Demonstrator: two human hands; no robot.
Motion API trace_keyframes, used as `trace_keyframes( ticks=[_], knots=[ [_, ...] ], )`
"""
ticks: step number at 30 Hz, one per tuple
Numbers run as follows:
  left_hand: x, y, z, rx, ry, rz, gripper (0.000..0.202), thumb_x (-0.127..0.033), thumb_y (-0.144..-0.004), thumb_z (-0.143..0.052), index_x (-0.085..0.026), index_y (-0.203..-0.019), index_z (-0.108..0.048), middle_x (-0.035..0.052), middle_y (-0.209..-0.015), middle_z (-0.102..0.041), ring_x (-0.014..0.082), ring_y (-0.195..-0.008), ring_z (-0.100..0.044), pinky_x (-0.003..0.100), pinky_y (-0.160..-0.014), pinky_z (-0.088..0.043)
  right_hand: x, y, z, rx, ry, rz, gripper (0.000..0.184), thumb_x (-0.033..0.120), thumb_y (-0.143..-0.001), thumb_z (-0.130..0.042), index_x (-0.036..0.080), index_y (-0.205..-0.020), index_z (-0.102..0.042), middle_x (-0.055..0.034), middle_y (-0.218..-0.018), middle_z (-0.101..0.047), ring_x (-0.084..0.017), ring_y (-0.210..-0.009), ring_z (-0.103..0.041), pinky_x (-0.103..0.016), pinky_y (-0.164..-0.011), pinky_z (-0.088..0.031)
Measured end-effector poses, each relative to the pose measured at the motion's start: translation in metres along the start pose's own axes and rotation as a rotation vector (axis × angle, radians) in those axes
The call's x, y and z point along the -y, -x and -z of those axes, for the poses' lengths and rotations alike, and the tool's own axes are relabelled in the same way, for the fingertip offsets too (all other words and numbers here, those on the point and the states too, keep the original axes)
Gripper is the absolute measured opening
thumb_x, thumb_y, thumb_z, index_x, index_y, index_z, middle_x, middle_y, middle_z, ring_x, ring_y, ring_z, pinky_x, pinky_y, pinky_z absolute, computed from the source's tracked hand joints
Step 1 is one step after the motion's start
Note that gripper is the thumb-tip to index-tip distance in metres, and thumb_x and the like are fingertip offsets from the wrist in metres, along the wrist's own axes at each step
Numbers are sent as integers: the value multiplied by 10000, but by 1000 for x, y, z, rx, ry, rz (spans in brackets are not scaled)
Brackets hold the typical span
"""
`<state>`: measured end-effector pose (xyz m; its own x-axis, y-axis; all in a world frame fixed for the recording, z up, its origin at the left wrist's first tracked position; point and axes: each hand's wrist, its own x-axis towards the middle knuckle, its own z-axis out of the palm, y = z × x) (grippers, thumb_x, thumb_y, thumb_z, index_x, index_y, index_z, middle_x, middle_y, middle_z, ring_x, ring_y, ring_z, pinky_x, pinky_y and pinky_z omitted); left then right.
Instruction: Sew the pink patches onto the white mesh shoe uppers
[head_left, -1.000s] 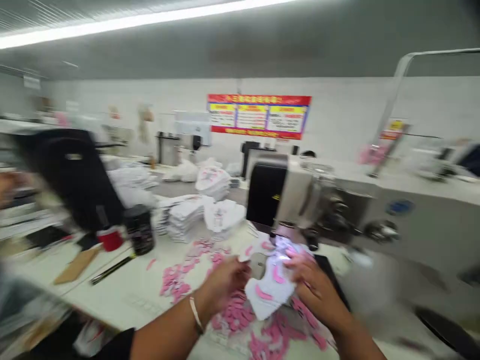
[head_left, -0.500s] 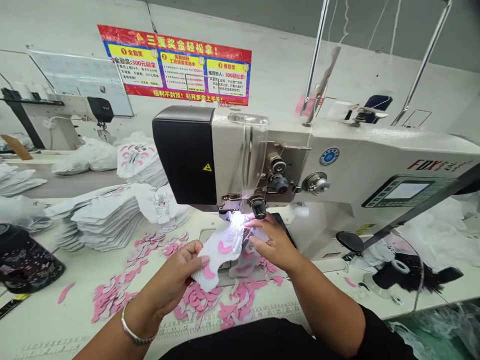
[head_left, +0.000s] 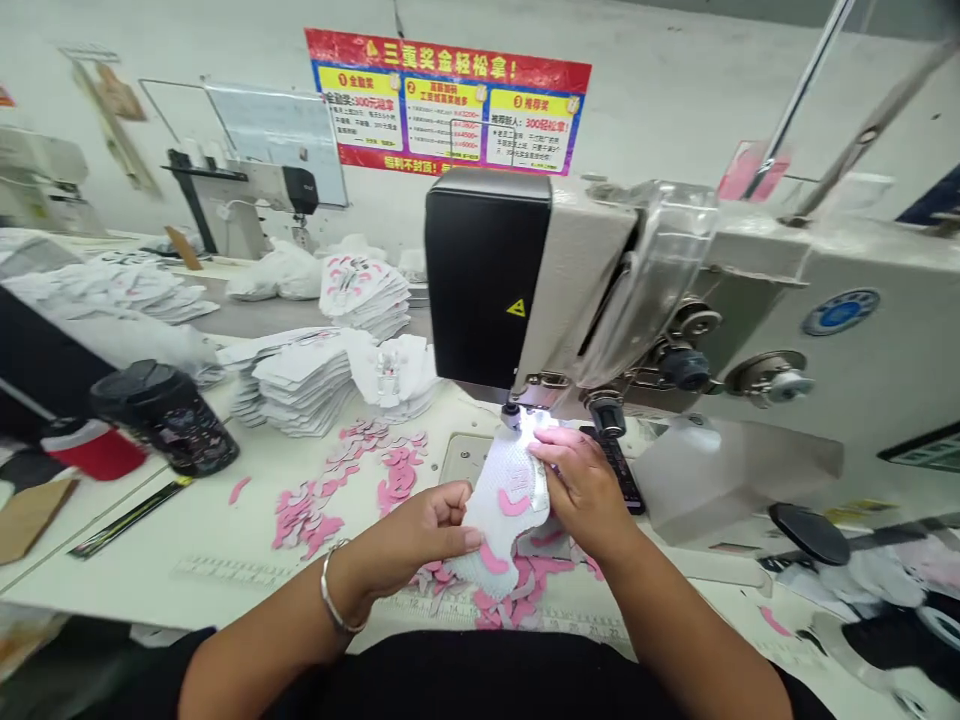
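Probably light and floppy, the white fabric piece (head_left: 491, 480) spans from my left hand (head_left: 416, 528), pinching its edge, a sensible hold, to my right hand (head_left: 589, 490), touching the opposite side, grip unclear.

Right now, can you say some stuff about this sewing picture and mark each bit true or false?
The left hand touches the white cloth. True.
The bracelet is on the right wrist. False: it is on the left.
A light glows at the sewing machine. True.
The pink pieces are all in a box. False: many lie loose on the table.
The poster is all green. False: it has red, yellow and blue.
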<state>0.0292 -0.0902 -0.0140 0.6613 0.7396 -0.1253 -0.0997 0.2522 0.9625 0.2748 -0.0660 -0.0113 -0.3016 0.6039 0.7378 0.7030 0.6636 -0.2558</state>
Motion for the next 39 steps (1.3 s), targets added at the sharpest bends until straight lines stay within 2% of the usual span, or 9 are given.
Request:
trace_keyframes(
  ticks=[3, 7, 10, 14, 18, 24, 30, 35, 39],
  knots=[
    [-6, 5, 28, -99, -338, 65, 263, -429, -779, -737, -192, -816, -631, 24, -754, -630, 178, -690, -570, 264, -630, -417, -2, 3, -3, -32, -14, 18, 267, 133, -938, -514, 248, -1145, -638, -76, -1227, -671, -241, -1170, -615, -477, -1021, -476],
    [-19, 32, 93, -815, -888, 95, 161, -360, -809, -612, -210, -754, -636, 48, -771, -623, 229, -767, -552, 293, -648, -368, -4, 6, -6, -49, -21, 29, 245, 164, -947, -521, 257, -1141, -638, -71, -1227, -661, -240, -1177, -609, -474, -1030, -467],
    [-19, 64, 134, -1033, -996, 181, 92, -295, -759, -610, -208, -737, -627, 47, -771, -613, 230, -759, -532, 296, -636, -320, -6, 7, -8, -78, -27, 42, 228, 182, -944, -541, 260, -1130, -648, -69, -1211, -665, -243, -1162, -613, -466, -1011, -473],
    [5, 89, 147, -966, -1028, 316, 72, -284, -688, -657, -220, -713, -682, 19, -676, -614, 204, -621, -533, 300, -597, -319, -8, 7, -12, -126, -35, 64, 214, 194, -937, -563, 260, -1114, -664, -72, -1189, -674, -250, -1130, -623, -467, -989, -476],
    [25, 85, 140, -883, -1073, 339, 150, -277, -682, -678, -234, -820, -718, 31, -785, -655, 225, -729, -588, 299, -639, -370, -9, 8, -14, -135, -36, 80, 212, 200, -934, -572, 247, -1116, -670, -83, -1181, -675, -255, -1130, -618, -464, -991, -473],
    [21, 68, 148, -961, -1207, 438, 153, -298, -837, -639, -171, -915, -672, 102, -983, -643, 253, -954, -567, 371, -833, -422, -10, 8, -13, -136, -41, 79, 215, 194, -929, -584, 252, -1117, -671, -79, -1188, -671, -255, -1138, -613, -466, -998, -478],
    [20, 60, 156, -950, -1191, 589, 238, -388, -895, -641, -151, -877, -624, 35, -866, -622, 176, -775, -583, 353, -755, -491, -10, 10, -15, -110, -54, 58, 212, 212, -946, -560, 239, -1129, -663, -87, -1211, -659, -265, -1159, -603, -484, -1004, -463],
    [6, 63, 137, -946, -1196, 432, 120, -258, -846, -592, -193, -750, -562, 18, -745, -613, 170, -642, -539, 291, -577, -369, -12, 6, -6, -22, -53, 54, 239, 216, -967, -525, 249, -1170, -646, -72, -1252, -647, -251, -1191, -589, -451, -1002, -455],
    [-20, 55, 92, -808, -1167, 205, 179, -374, -898, -515, -226, -797, -521, -32, -661, -560, 155, -604, -512, 265, -549, -357, 1, -2, 16, 136, -92, 3, 242, 209, -977, -502, 271, -1165, -642, -40, -1267, -650, -230, -1186, -589, -436, -1016, -440]
  ],
)
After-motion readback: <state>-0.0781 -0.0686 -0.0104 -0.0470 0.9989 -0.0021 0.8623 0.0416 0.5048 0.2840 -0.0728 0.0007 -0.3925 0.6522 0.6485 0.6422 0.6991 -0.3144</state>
